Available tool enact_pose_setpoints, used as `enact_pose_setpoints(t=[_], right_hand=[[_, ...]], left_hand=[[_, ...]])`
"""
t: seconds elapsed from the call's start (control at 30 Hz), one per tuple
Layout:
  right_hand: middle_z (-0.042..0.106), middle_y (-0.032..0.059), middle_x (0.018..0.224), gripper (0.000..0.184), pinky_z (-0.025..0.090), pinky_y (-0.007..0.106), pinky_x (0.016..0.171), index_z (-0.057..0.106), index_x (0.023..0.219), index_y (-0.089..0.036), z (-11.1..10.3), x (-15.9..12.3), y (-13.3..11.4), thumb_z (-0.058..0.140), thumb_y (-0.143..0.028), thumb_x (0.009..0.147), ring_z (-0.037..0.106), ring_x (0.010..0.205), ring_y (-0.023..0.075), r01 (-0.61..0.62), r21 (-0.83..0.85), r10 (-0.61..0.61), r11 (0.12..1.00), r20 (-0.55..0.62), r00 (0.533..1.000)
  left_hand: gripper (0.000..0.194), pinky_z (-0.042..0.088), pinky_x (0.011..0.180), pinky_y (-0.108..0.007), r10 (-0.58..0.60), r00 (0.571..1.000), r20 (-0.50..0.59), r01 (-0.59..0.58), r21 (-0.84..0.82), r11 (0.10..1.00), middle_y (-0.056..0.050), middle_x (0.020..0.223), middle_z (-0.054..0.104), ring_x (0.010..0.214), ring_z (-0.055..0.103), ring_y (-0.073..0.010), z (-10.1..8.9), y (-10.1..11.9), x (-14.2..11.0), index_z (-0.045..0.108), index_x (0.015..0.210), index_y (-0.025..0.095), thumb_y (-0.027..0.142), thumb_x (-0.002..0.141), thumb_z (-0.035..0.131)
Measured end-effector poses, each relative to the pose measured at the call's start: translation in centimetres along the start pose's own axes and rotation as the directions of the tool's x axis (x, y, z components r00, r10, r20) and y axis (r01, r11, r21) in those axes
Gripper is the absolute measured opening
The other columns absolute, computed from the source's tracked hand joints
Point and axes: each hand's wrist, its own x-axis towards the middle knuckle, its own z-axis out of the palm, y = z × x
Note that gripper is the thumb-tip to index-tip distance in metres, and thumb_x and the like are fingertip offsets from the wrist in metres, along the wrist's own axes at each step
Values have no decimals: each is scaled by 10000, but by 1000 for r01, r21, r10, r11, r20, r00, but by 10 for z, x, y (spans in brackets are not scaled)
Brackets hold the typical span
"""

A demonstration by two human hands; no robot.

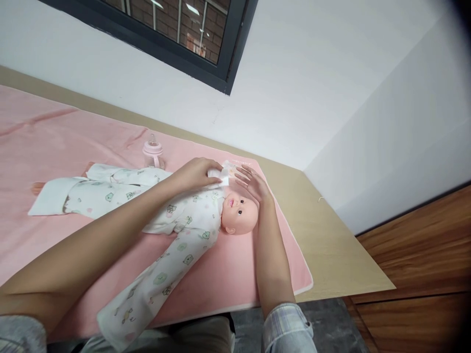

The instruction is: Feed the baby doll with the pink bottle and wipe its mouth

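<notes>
A baby doll (239, 213) in a white printed romper (184, 220) lies on a pink blanket (44, 137), its head toward the right. My left hand (195, 174) is closed on a folded white cloth (219, 175) just above the doll's neck. My right hand (253, 185) is open, fingers spread, resting on the top of the doll's head. One long empty sleeve of the romper (147, 289) trails toward the near table edge.
A pink baby bottle (153, 153) stands upright on the blanket behind the doll. The tan table (331, 245) ends close on the right, in the corner of two white walls. A dark-framed window (176, 34) is above.
</notes>
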Motion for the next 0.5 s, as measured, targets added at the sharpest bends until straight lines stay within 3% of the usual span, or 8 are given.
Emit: enact_pose_setpoints(t=[0.13, 0.23, 0.37, 0.5], right_hand=[[568, 14, 1536, 387, 473, 458, 1159, 760, 1058, -285, 27, -17, -47, 760, -581, 808, 565, 1380, 275, 73, -281, -24, 957, 173, 985], [552, 0, 1545, 295, 378, 475, 1232, 794, 1085, -310, 55, -28, -69, 695, -518, 900, 405, 1519, 269, 154, -523, 5, 839, 290, 957], [529, 10, 1553, 221, 293, 518, 1270, 796, 1121, -338, 89, -36, -73, 675, -376, 940, 298, 1577, 271, 164, -722, 65, 672, 279, 958], [504, 30, 1561, 245, 250, 544, 1280, 786, 1151, -340, 103, -36, -66, 675, -308, 935, 307, 1572, 296, 150, -769, 35, 622, 219, 975]], left_hand=[[447, 518, 1008, -373, -55, 998, -11, 55, 5, 998, -106, 1312, 707, 1109, 693, -315, -4, -13, 4, 723, 1289, 164, 327, 874, 684], [429, 493, 1055, -375, -53, 998, -24, 54, 42, 998, -109, 1350, 688, 1201, 663, -310, 0, -19, 5, 703, 1332, 155, 246, 934, 572], [442, 481, 1070, -369, -28, 999, -23, 30, 111, 993, -89, 1352, 690, 1260, 637, -298, 3, -18, 3, 719, 1313, 170, 160, 964, 448], [494, 515, 990, -368, 36, 999, -38, -31, 110, 993, -76, 1284, 726, 1186, 675, -295, 4, -14, 0, 731, 1295, 187, 86, 921, 424]])
